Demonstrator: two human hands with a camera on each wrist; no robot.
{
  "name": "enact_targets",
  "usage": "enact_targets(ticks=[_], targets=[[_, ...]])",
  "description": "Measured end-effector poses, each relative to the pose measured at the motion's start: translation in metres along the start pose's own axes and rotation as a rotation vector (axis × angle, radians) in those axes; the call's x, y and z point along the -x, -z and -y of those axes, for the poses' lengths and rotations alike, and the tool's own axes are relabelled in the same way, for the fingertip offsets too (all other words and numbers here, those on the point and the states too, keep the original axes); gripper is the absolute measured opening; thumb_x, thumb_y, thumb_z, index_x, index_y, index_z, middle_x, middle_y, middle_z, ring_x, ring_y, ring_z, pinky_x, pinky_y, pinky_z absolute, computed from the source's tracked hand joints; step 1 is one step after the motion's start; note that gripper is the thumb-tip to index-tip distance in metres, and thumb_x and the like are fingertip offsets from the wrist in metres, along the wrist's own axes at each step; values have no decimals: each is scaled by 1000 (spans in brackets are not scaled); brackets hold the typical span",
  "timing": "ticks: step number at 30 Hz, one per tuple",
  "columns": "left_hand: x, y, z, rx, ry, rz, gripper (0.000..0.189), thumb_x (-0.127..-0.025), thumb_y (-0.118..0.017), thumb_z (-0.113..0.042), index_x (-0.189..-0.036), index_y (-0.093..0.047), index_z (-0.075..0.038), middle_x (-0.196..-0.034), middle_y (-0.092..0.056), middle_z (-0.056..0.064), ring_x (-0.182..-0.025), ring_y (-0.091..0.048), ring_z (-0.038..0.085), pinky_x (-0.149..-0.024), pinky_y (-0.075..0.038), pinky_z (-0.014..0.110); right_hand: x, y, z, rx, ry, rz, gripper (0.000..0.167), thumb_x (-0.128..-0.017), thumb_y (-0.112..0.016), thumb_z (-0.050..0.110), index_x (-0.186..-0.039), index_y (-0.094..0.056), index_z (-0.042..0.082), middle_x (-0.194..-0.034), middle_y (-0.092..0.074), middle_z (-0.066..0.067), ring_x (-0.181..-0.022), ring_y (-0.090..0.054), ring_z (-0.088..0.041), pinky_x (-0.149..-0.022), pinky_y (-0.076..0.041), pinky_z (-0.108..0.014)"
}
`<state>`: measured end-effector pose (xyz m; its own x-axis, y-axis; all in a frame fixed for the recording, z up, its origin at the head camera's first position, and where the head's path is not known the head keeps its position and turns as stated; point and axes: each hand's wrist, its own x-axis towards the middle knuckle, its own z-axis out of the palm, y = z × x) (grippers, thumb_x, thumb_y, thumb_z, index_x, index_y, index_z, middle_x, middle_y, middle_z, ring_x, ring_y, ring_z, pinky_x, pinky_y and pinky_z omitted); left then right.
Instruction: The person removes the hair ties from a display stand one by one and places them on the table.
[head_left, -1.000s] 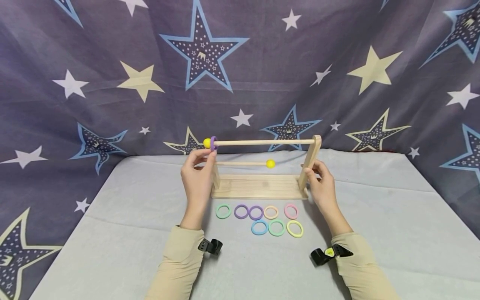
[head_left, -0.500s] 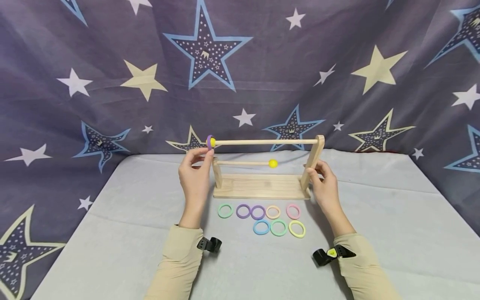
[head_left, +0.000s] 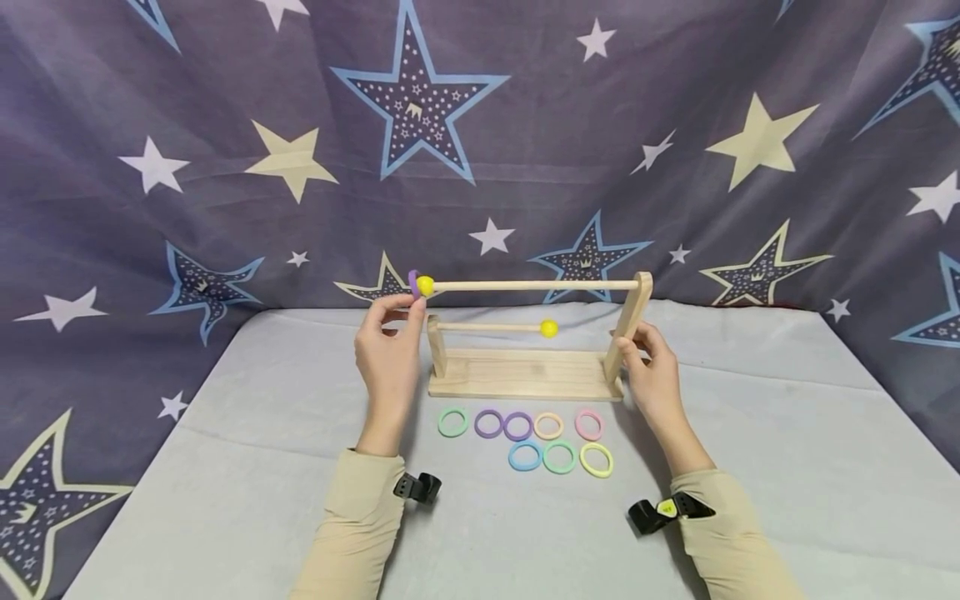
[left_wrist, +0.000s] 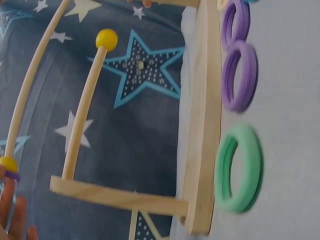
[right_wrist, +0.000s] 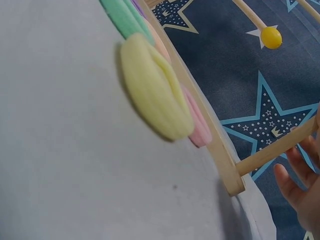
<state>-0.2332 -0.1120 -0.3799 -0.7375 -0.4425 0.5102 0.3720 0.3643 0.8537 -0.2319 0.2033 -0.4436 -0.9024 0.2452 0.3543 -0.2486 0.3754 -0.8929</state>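
A wooden stand (head_left: 525, 375) has a long upper rod (head_left: 540, 286) and a shorter lower rod (head_left: 487, 327), each tipped with a yellow ball (head_left: 549, 328). My left hand (head_left: 390, 342) pinches a purple ring (head_left: 414, 283) between thumb and fingers, right at the left side of the upper rod's ball (head_left: 425, 286). In the left wrist view only a sliver of this purple ring (left_wrist: 12, 176) shows below the ball. My right hand (head_left: 652, 367) holds the stand's tall right upright (head_left: 630, 321), thumb in front and fingers behind it.
In front of the stand lie several loose rings: a green ring (head_left: 453, 435), two purple, a peach ring (head_left: 548, 437) and a pink ring (head_left: 589, 437). Nearer are a blue ring (head_left: 525, 468), another green one and a yellow ring (head_left: 596, 473). Behind hangs a star-patterned cloth (head_left: 480, 167).
The purple ring has moved left with my left hand, from round the rod just inside the ball, over the ball, to its outer side. My right hand keeps its hold on the upright.
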Motion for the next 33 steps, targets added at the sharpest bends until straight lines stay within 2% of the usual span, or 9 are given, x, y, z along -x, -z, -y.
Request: enact_targets(ticks=[6,9,12,16,19,24,27,33], targets=[[-10,11,7,-1,-140,92,19,-89,-76,-21,-98,-71,-5,-94,-70,5,-84,-62,12,-75,-44,32,1,-1,-3,-13,40,-13,31,-98,-60,14,-124,-59,-3,-110,-65,-17,-92,-56,-1,-76,-45,-14],[-15,17,11,3,-170,139,17,-90,-76,-20,-98,-71,-6,-95,-69,5,-84,-61,12,-76,-46,37,2,0,1,-5,35,-7,32,-98,-59,12,-125,-58,-4,-112,-65,-20,-91,-55,2,-76,-44,-13],[-19,22,13,-9,-174,183,17,-90,-76,-19,-98,-71,-6,-94,-69,5,-84,-60,12,-78,-46,42,2,1,2,-6,30,0,32,-98,-59,12,-126,-58,-3,-114,-66,-20,-92,-54,2,-76,-44,-12],[-23,30,13,-27,-150,263,17,-90,-75,-20,-98,-70,-5,-96,-69,6,-85,-60,11,-80,-45,38,1,1,-3,-13,30,1,33,-97,-61,14,-126,-59,-1,-113,-67,-18,-92,-55,1,-76,-44,-13],[-26,36,13,2,-112,343,16,-90,-75,-16,-98,-70,-3,-98,-68,8,-85,-60,9,-82,-46,39,1,0,-1,-9,22,1,32,-97,-60,12,-127,-59,-1,-114,-67,-18,-92,-55,1,-76,-44,-13],[-29,45,13,33,-61,490,16,-89,-75,-11,-100,-70,0,-98,-68,12,-84,-61,9,-82,-47,36,8,2,21,-2,19,5,31,-99,-58,8,-125,-57,-8,-114,-64,-25,-90,-53,5,-76,-43,-11],[-30,49,13,21,-32,571,15,-90,-74,-11,-100,-70,-1,-98,-69,10,-86,-61,10,-82,-47,30,12,3,34,3,30,9,31,-99,-57,7,-124,-56,-11,-113,-63,-28,-90,-52,6,-76,-43,-12],[-31,52,16,-11,49,716,15,-91,-73,-15,-98,-70,-4,-93,-70,4,-87,-60,17,-81,-47,29,13,3,36,7,30,17,31,-100,-57,9,-124,-55,-11,-113,-63,-28,-91,-51,7,-77,-43,-15]])
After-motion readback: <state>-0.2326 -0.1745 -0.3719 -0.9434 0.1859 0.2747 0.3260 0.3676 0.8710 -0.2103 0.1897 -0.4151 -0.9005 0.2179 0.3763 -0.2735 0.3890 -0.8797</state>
